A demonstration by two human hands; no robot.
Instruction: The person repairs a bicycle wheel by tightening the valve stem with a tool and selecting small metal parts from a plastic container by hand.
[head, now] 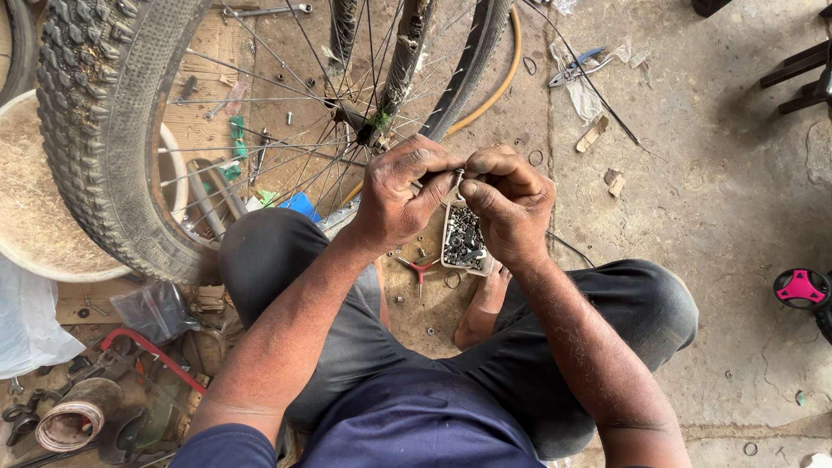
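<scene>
— What am I seeing, biggest first?

— A knobby black rubber bicycle wheel with thin steel spokes (130,130) is standing ahead. Below my hands, a small white tray of dark metal nuts (464,236) is lying. My left hand (400,195) and right hand (510,201) are both pinching a tiny metal bolt (458,176) between fingertips.

Tyre (91,130): black, knobbly tread. Tray (464,236): white, holding grey bolts. Tri-wrench (419,270) red; trousers (295,260) dark grey; floor (728,191) grey-brown.
</scene>
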